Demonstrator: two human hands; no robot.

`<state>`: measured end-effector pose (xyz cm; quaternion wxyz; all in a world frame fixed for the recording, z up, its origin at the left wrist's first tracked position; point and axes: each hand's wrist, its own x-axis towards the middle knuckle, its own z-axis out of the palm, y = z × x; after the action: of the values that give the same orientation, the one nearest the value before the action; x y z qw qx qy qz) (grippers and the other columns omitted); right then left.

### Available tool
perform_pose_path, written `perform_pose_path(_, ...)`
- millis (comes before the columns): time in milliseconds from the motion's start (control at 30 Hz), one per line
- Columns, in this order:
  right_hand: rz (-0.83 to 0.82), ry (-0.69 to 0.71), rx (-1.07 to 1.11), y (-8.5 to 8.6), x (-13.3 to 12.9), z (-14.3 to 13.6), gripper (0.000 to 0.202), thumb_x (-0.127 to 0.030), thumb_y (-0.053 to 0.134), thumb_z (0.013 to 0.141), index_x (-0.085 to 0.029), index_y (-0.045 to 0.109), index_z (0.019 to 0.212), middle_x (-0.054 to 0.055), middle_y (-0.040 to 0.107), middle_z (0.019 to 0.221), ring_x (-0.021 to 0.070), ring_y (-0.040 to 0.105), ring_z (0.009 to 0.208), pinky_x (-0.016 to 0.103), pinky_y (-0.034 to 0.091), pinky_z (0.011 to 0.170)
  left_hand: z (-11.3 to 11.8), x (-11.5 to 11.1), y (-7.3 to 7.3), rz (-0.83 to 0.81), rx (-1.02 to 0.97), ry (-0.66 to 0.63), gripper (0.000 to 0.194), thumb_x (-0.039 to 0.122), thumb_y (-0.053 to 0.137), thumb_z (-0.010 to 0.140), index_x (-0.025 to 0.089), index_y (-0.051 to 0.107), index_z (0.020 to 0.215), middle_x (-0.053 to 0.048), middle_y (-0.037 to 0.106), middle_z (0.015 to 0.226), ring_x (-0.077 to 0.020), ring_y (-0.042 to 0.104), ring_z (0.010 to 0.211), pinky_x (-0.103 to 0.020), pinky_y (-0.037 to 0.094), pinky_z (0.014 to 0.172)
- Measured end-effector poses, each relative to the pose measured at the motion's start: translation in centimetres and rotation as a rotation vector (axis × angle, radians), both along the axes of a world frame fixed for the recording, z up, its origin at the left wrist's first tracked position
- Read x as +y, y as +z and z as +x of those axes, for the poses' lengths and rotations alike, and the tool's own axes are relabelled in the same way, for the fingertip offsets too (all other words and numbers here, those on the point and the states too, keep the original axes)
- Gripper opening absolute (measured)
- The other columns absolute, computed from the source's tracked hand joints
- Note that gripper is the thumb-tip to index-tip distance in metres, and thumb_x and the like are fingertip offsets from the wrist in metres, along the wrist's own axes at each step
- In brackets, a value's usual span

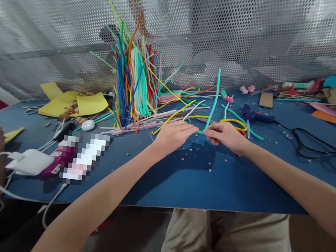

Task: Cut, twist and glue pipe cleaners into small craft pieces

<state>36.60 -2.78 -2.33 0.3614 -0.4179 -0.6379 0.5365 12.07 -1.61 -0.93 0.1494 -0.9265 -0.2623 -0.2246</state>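
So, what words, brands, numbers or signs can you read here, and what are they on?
None can be read with certainty.
Purple package: small white patches, too blurred to read.
Phone-like rectangle: pixelated, so nothing on it is readable.
Whitish tube at the back right: any print is too small.
Glue gun: no lettering I can make out.

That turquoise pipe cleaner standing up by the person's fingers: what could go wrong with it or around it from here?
The turquoise pipe cleaner might get bent out of shape, since its long end rises unsupported above the right hand. The white cable drooping over the table's front edge, close to the left arm, could get snagged.
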Motion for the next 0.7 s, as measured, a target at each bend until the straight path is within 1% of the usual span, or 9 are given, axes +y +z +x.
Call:
perform_pose_path(133, -0.282, 0.205, 0.072, 0.8, 0.2, 1.1, 0.036, -0.044, 0.085, 0.071, -0.016, 0.062, 0.072, -0.001, 0.055, 0.068, 0.0080, 0.045, 0.059, 0.024, 0.036, 0.052, 0.3, -0.6, 0.2, 0.047, 0.035, -0.018, 0.033, 0.021, 0.041, 0.105, 0.022, 0.071, 0.119, -0.004, 0.076, 0.113, -0.0157, 0.071, 0.097, -0.028, 0.054, 0.084)
perform_pose_path(167, -0.329, 0.232, 0.072, 1.0, 0.2, 1.4, 0.036, -0.043, 0.086, 0.070, -0.016, 0.062, 0.073, -0.001, 0.055, 0.069, 0.0076, 0.044, 0.059, 0.024, 0.035, 0.052, 0.3, -0.8, 0.2, 0.063, 0.041, -0.027, 0.033, 0.021, 0.041, 0.105, 0.021, 0.070, 0.121, -0.004, 0.076, 0.115, -0.0157, 0.071, 0.098, -0.028, 0.053, 0.083)
perform_pose_path(233, -0.359, 0.240, 0.055, 1.2, 0.1, 1.7, 0.035, -0.041, 0.086, 0.069, -0.015, 0.064, 0.075, 0.000, 0.057, 0.070, 0.0075, 0.046, 0.060, 0.023, 0.037, 0.052, 0.3, -0.9, 0.1, 0.077, 0.052, -0.038, 0.034, 0.021, 0.040, 0.105, 0.021, 0.068, 0.123, -0.004, 0.075, 0.118, -0.0158, 0.070, 0.098, -0.028, 0.053, 0.083)
perform_pose_path(300, -0.313, 0.198, 0.042, 1.0, 0.2, 1.6, 0.033, -0.041, 0.085, 0.070, -0.015, 0.065, 0.076, 0.001, 0.059, 0.072, 0.0086, 0.049, 0.061, 0.024, 0.040, 0.054, 0.2, -0.8, 0.1, 0.064, 0.063, -0.029, 0.034, 0.021, 0.039, 0.105, 0.021, 0.068, 0.124, -0.004, 0.075, 0.119, -0.0156, 0.070, 0.099, -0.029, 0.053, 0.084)
perform_pose_path(400, -0.174, 0.097, 0.031, 0.4, 0.2, 1.2, 0.031, -0.043, 0.082, 0.073, -0.018, 0.064, 0.075, 0.001, 0.061, 0.071, 0.0110, 0.054, 0.062, 0.026, 0.044, 0.057, 0.1, -0.6, -0.1, 0.036, 0.065, -0.003, 0.035, 0.022, 0.039, 0.106, 0.023, 0.068, 0.124, -0.004, 0.075, 0.119, -0.0155, 0.070, 0.102, -0.029, 0.052, 0.086)
perform_pose_path(467, -0.074, 0.055, -0.003, 0.1, 0.3, 0.9, 0.031, -0.045, 0.078, 0.076, -0.019, 0.062, 0.073, 0.000, 0.060, 0.068, 0.0118, 0.054, 0.060, 0.028, 0.044, 0.058, 0.1, -0.4, -0.1, 0.037, 0.048, 0.024, 0.033, 0.024, 0.041, 0.105, 0.025, 0.070, 0.122, -0.003, 0.075, 0.117, -0.0159, 0.070, 0.102, -0.030, 0.051, 0.086)
perform_pose_path(600, 0.131, 0.046, -0.162, 0.3, 0.3, 0.9, 0.034, -0.050, 0.072, 0.081, -0.020, 0.059, 0.070, -0.002, 0.057, 0.061, 0.0117, 0.050, 0.057, 0.029, 0.041, 0.057, 0.5, -0.3, 0.0, 0.061, -0.012, 0.110, 0.029, 0.034, 0.046, 0.105, 0.028, 0.074, 0.111, -0.001, 0.078, 0.106, -0.0180, 0.070, 0.095, -0.035, 0.047, 0.083)
perform_pose_path(700, 0.308, 0.017, -0.328, 0.5, 0.3, 1.1, 0.035, -0.052, 0.068, 0.084, -0.020, 0.061, 0.073, -0.002, 0.056, 0.061, 0.0120, 0.048, 0.058, 0.029, 0.037, 0.057, 0.7, -0.3, 0.1, 0.025, -0.018, 0.112, 0.028, 0.039, 0.048, 0.105, 0.029, 0.074, 0.107, 0.003, 0.078, 0.105, -0.0186, 0.069, 0.097, -0.038, 0.045, 0.088)
